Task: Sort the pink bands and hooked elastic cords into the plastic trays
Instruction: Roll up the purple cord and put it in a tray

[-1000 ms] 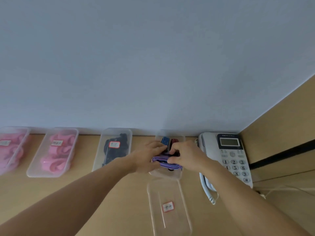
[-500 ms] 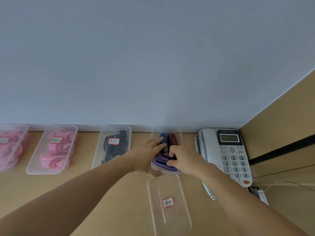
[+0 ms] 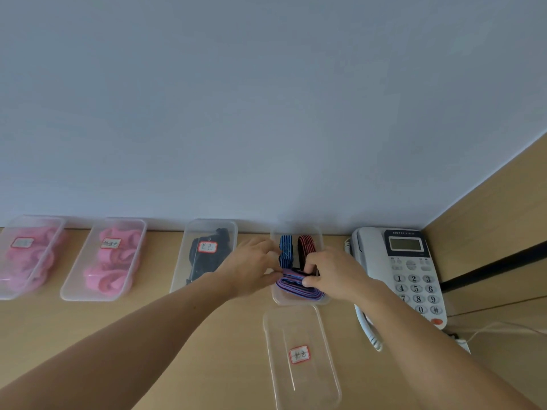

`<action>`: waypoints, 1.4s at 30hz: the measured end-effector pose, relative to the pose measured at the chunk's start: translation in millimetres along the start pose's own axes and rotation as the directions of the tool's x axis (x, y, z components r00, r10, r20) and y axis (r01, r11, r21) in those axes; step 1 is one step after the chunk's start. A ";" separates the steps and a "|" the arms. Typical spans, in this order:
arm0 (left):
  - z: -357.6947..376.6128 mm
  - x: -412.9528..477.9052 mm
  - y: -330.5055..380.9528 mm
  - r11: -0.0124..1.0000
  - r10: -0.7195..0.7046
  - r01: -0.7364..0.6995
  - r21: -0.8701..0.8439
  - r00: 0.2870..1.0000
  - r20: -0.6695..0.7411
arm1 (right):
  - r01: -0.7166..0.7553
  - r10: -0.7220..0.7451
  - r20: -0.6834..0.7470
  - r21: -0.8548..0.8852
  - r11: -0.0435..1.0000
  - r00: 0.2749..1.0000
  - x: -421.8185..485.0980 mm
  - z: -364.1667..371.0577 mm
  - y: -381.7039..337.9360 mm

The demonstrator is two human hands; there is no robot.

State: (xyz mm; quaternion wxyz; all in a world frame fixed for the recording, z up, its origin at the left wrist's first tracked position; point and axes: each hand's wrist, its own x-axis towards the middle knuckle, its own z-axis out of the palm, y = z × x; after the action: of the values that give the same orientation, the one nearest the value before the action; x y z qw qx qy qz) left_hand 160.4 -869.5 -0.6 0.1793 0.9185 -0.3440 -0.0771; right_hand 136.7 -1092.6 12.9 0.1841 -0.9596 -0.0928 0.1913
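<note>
A clear plastic tray [image 3: 299,300] at the back holds a blue striped cord [image 3: 286,250], a red striped cord [image 3: 306,247] and a folded purple striped cord [image 3: 296,287] lying across its near end. My left hand [image 3: 250,266] pinches the purple cord's left end. My right hand [image 3: 334,272] presses on its right part. Both hands sit over the tray. Two trays at the left hold pink bands [image 3: 111,263], [image 3: 25,261]. Another tray holds black cords [image 3: 207,255].
A loose clear lid with a red-framed label [image 3: 300,355] lies on the wooden desk just in front of the open tray. A white desk phone [image 3: 408,267] with a coiled cable stands to the right, against a wooden side panel. The wall runs behind the trays.
The purple cord has gone down from above the tray's near edge into the tray. Both hands moved a little forward with it and still hold it.
</note>
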 end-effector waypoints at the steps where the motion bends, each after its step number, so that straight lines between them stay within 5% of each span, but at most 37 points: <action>1: 0.1 0.2 0.2 0.999 0.001 -0.001 0.037 1.000 0.004 | 0.007 -0.007 -0.020 -0.007 1.000 1.000 -0.6 2.0 0.4; 5: 0.4 1.9 3.3 0.986 0.039 -0.039 0.165 0.999 0.004 | 0.021 -0.024 -0.056 -0.052 0.998 0.998 -3.1 4.0 -2.3; 10: -0.6 10.0 5.6 0.996 -0.070 0.075 -0.047 0.992 0.102 | 0.088 -0.089 -0.085 -0.020 0.996 0.992 -6.1 4.3 -10.3; 22: -2.5 20.7 -6.8 0.987 -0.017 0.056 -0.149 0.967 0.255 | 0.184 -0.184 -0.037 -0.012 0.983 0.982 -2.7 1.3 -1.4; 38: -3.6 25.1 -3.2 1.000 0.003 0.000 -0.009 0.966 0.258 | 0.097 -0.105 -0.104 -0.082 0.992 0.989 -1.1 5.7 -10.5; 42: -0.1 20.1 1.0 0.997 -0.030 0.033 -0.068 0.998 0.055 | 0.069 -0.075 -0.157 -0.044 0.997 0.985 -3.3 13.8 -10.8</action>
State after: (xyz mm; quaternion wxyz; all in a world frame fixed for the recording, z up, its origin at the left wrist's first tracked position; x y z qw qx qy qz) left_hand 174.9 -883.4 -0.5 0.1999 0.9147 -0.3314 -0.1166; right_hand 127.1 -1079.1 6.4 0.1793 -0.9711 -0.1162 0.1059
